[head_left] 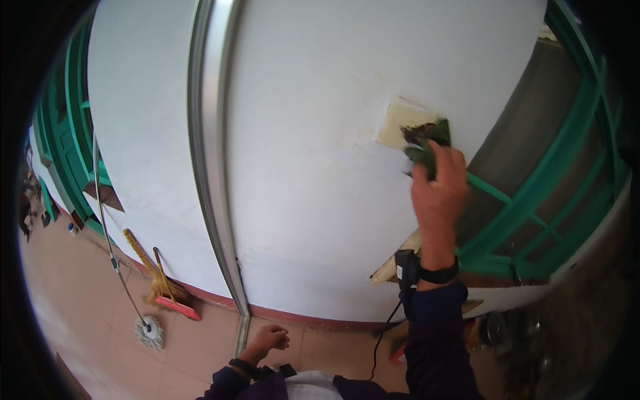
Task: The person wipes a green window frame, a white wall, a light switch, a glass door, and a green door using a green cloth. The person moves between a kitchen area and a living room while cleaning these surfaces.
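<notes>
My right hand (440, 185) is raised to the white wall, its fingers closed around a crumpled dark green cloth (424, 155) with a dark reddish-brown part. The cloth overlaps the lower right of a cream-coloured square plate (397, 120) on the wall. Whether it presses on the plate I cannot tell. Low in front of my body, my left hand (270, 337) hangs over the tiled floor with its fingers curled, and nothing shows in it. A black device is strapped at my right wrist, with a cable running down from it.
A vertical metal channel (215, 150) runs down the wall. At the left a round mop (149, 332), a straw broom (140, 250) and a red-headed brush (178, 307) lean by the wall. Green window frames (530, 200) stand at the right, with metal pots (494, 327) below.
</notes>
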A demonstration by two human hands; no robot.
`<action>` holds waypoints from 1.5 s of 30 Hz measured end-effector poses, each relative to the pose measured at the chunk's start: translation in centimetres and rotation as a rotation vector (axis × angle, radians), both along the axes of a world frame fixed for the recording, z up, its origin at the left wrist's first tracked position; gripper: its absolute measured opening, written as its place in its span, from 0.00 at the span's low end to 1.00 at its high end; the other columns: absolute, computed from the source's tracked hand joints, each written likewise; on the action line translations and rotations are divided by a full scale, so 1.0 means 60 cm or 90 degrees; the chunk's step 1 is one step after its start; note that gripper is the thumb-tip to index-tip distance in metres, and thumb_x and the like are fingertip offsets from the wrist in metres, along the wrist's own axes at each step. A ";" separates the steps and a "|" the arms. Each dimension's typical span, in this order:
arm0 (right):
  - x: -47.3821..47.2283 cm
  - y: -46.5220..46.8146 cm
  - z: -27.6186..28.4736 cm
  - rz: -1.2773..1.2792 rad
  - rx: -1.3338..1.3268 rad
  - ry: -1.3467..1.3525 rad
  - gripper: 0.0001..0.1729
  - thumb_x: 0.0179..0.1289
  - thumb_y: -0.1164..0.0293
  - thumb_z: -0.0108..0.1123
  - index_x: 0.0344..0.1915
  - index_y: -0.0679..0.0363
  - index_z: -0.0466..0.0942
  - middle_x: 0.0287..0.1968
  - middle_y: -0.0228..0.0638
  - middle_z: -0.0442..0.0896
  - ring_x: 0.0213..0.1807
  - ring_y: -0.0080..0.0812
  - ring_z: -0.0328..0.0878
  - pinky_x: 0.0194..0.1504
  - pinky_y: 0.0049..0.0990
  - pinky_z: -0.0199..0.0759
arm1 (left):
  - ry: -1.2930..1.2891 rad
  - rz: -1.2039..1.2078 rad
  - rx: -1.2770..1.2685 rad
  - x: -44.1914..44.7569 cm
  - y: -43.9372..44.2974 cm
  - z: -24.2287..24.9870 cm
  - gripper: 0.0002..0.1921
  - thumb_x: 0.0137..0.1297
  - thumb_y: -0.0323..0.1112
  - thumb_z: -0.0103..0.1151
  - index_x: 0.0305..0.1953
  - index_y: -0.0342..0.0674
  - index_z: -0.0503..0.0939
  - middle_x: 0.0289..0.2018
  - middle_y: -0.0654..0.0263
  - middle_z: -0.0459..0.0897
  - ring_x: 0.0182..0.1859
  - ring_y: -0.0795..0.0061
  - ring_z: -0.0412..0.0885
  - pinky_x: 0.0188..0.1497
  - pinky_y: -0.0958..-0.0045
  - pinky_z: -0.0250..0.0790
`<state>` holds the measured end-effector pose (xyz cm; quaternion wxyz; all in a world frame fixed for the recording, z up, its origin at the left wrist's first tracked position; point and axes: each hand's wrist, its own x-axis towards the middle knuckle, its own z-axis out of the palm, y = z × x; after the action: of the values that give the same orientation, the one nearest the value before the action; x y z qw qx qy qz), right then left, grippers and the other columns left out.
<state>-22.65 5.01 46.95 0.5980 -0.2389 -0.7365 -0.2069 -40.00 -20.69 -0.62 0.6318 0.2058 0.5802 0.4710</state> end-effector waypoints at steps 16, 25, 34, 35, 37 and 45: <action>-0.018 0.008 0.001 -0.029 0.011 -0.039 0.21 0.51 0.81 0.69 0.48 0.61 0.84 0.44 0.42 0.80 0.49 0.49 0.79 0.48 0.41 0.77 | -0.026 -0.019 0.020 -0.011 0.015 -0.004 0.14 0.74 0.33 0.59 0.53 0.28 0.80 0.39 0.53 0.88 0.36 0.63 0.90 0.40 0.66 0.85; -0.023 0.029 -0.014 0.012 0.022 -0.041 0.20 0.51 0.78 0.71 0.47 0.60 0.85 0.44 0.41 0.81 0.47 0.51 0.80 0.49 0.43 0.77 | -0.022 -0.020 0.025 -0.015 0.014 -0.008 0.14 0.74 0.34 0.59 0.52 0.28 0.80 0.39 0.54 0.89 0.37 0.64 0.90 0.41 0.66 0.85; 0.007 -0.006 -0.012 -0.002 -0.005 0.026 0.21 0.51 0.83 0.68 0.48 0.62 0.84 0.45 0.42 0.82 0.49 0.48 0.81 0.51 0.40 0.77 | -0.049 0.019 -0.020 -0.024 0.002 -0.015 0.14 0.73 0.33 0.59 0.52 0.28 0.81 0.39 0.53 0.89 0.37 0.64 0.90 0.41 0.66 0.86; 0.000 -0.004 -0.011 -0.007 0.005 -0.025 0.21 0.50 0.83 0.68 0.48 0.62 0.84 0.46 0.41 0.82 0.49 0.47 0.81 0.52 0.40 0.77 | -0.050 0.017 -0.017 -0.023 0.003 -0.014 0.14 0.74 0.34 0.59 0.52 0.28 0.81 0.39 0.53 0.89 0.37 0.63 0.90 0.41 0.66 0.86; -0.010 0.003 -0.011 0.001 0.020 -0.026 0.22 0.49 0.82 0.69 0.48 0.61 0.84 0.45 0.41 0.82 0.50 0.48 0.81 0.51 0.40 0.76 | -0.046 0.000 0.002 -0.020 0.009 -0.013 0.14 0.74 0.34 0.59 0.52 0.28 0.80 0.39 0.53 0.89 0.37 0.63 0.90 0.41 0.66 0.86; 0.038 0.015 -0.034 -0.036 -0.020 0.039 0.20 0.51 0.82 0.68 0.47 0.63 0.85 0.43 0.41 0.81 0.44 0.46 0.81 0.44 0.39 0.78 | -0.048 0.016 -0.039 -0.024 0.006 -0.021 0.14 0.73 0.33 0.60 0.53 0.28 0.80 0.40 0.53 0.89 0.37 0.63 0.90 0.42 0.66 0.86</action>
<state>-20.38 5.90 44.94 0.6104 -0.2750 -0.7139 -0.2050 -41.45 -20.36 -1.87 0.6532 0.1612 0.5729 0.4681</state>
